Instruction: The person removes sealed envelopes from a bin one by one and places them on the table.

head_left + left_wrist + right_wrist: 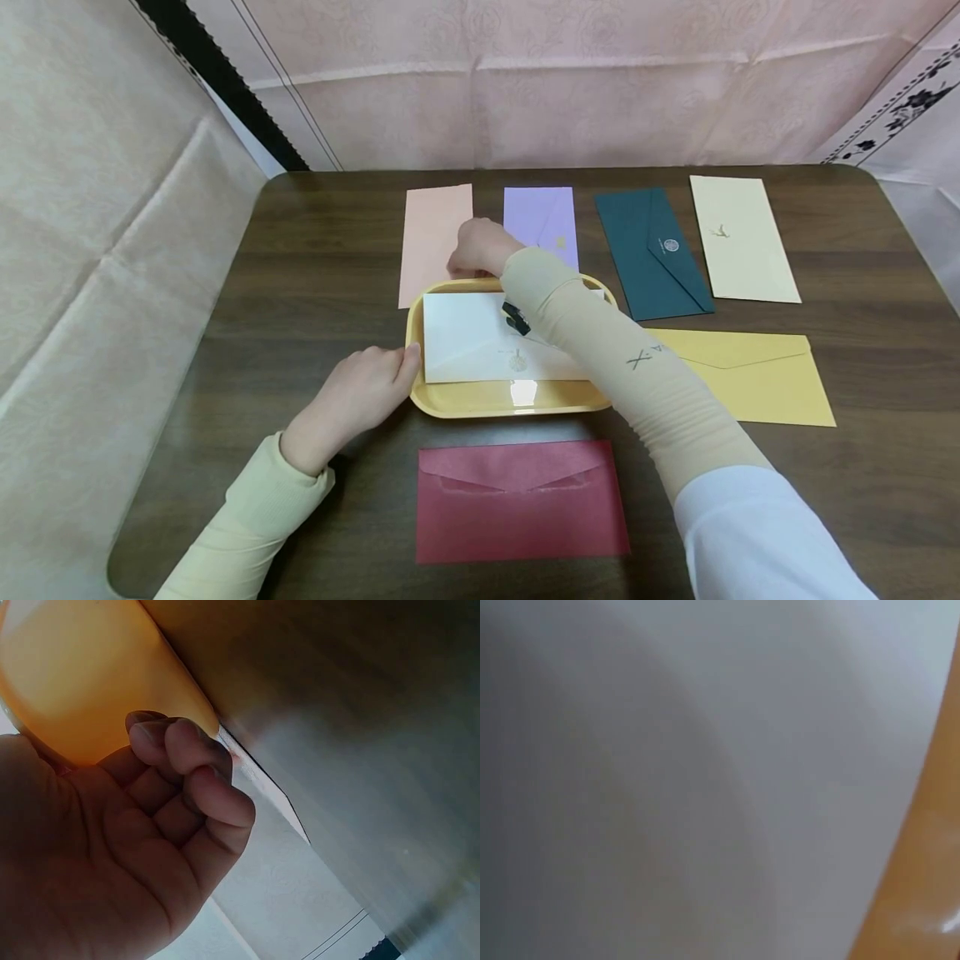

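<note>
A yellow tray (480, 400) stands mid-table with a white envelope (465, 337) lying in it. My left hand (367, 387) grips the tray's left end, its thumb at the rim. In the left wrist view, the curled fingers of that hand (150, 825) lie against the tray's outer side (97, 667). My right arm crosses over the tray. At the far rim is my right hand (483, 247), over the near right part of a pink envelope (435, 229). Its fingertips are hidden. The right wrist view holds only the blurred white envelope (795, 750) and tray edge (922, 862).
Behind the tray lies a lavender envelope (540, 217). Farther right are a dark teal envelope (648, 258) and a cream one (742, 242). A yellow envelope (765, 379) lies right of the tray, partly under my right forearm. A dark red envelope (521, 517) lies in front.
</note>
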Available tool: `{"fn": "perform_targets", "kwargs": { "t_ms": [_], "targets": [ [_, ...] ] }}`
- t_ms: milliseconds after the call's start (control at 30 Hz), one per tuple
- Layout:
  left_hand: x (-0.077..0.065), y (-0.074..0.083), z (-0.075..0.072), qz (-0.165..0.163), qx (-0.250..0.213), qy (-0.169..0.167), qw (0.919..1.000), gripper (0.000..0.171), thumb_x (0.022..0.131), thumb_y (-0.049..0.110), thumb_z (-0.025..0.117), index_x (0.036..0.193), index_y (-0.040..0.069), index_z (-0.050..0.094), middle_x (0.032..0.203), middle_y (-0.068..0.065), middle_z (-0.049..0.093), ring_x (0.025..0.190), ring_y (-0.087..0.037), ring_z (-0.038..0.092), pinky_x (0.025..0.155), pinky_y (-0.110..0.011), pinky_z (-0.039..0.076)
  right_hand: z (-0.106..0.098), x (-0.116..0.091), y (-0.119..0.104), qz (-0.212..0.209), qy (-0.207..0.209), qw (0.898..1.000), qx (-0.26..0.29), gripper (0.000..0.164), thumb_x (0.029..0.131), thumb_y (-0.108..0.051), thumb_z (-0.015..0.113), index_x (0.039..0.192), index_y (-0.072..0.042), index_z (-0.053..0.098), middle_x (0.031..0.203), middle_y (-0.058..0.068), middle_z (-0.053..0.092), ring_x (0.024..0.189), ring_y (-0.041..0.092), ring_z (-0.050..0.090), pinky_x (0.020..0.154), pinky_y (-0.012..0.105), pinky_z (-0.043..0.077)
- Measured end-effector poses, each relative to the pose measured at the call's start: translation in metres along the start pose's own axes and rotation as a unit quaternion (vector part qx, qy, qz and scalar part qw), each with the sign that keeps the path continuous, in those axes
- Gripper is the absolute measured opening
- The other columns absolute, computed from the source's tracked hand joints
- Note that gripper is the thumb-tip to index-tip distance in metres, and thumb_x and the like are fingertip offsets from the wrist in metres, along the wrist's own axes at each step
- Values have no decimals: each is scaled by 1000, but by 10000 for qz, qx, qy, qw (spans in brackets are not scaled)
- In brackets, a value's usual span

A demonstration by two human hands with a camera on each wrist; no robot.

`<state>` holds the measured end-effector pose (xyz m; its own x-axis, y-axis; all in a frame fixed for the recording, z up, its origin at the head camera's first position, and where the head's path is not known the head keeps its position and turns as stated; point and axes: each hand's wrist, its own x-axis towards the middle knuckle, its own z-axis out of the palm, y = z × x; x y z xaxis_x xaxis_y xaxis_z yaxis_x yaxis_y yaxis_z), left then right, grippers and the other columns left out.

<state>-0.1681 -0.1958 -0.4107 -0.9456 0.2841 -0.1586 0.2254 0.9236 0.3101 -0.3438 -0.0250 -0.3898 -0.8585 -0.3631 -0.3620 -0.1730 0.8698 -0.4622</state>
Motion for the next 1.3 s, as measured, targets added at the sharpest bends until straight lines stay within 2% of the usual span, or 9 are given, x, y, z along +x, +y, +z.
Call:
{"fn": "perform_targets", "kwargs": {
  "t_ms": [200, 400, 533, 633, 833, 1300],
  "targets": [
    [0, 0, 0, -6, -24, 24, 10000, 51, 102, 40, 23, 66, 16, 51, 63, -2, 51, 67, -20, 57, 64, -40, 46, 3, -1, -4, -30, 8, 9998, -184, 18, 79, -19, 62, 66, -12, 51, 63, 0, 44, 59, 16, 49, 51, 24, 38],
    [-1, 0, 0, -39, -38, -48, 10000, 51, 102, 40, 23, 69, 15, 53, 63, -2, 51, 65, -19, 55, 62, -39, 45, 7, -3, -8, -128, -24, 9999, -51, 16, 83, -24, 64, 77, -9, 62, 70, 3, 54, 64, 17, 54, 55, 24, 43],
    [-1, 0, 0, -21, -45, -43, 10000, 51, 103, 40, 23, 69, 16, 53, 63, -2, 51, 65, -19, 55, 62, -39, 45, 9, -5, -12, -257, -11, 9997, 27, 17, 83, -25, 65, 86, -8, 62, 81, 5, 60, 71, 18, 56, 59, 25, 46],
    [0, 0, 1, 0, -36, -20, 10000, 52, 103, 39, 23, 67, 16, 51, 62, -2, 50, 65, -19, 55, 62, -38, 45, 10, -6, -14, -310, -28, 9995, 68, 26, 84, -26, 65, 98, -5, 58, 89, 6, 59, 76, 19, 57, 63, 27, 48],
    [1, -1, 1, 61, -17, 17, 10000, 52, 103, 39, 23, 65, 15, 50, 62, -2, 50, 65, -20, 56, 62, -40, 45, 12, -5, -16, -223, -172, 9995, 140, 55, 86, -31, 64, 125, -1, 41, 99, 6, 57, 87, 19, 57, 74, 29, 48],
    [0, 0, 1, 74, -3, 7, 10000, 51, 103, 38, 24, 67, 16, 51, 65, -2, 53, 68, -21, 58, 63, -41, 46, 8, -5, -14, -305, -322, 9987, 245, 60, 86, -34, 62, 130, 0, 39, 99, 8, 56, 85, 20, 56, 71, 28, 46]
  ]
}}
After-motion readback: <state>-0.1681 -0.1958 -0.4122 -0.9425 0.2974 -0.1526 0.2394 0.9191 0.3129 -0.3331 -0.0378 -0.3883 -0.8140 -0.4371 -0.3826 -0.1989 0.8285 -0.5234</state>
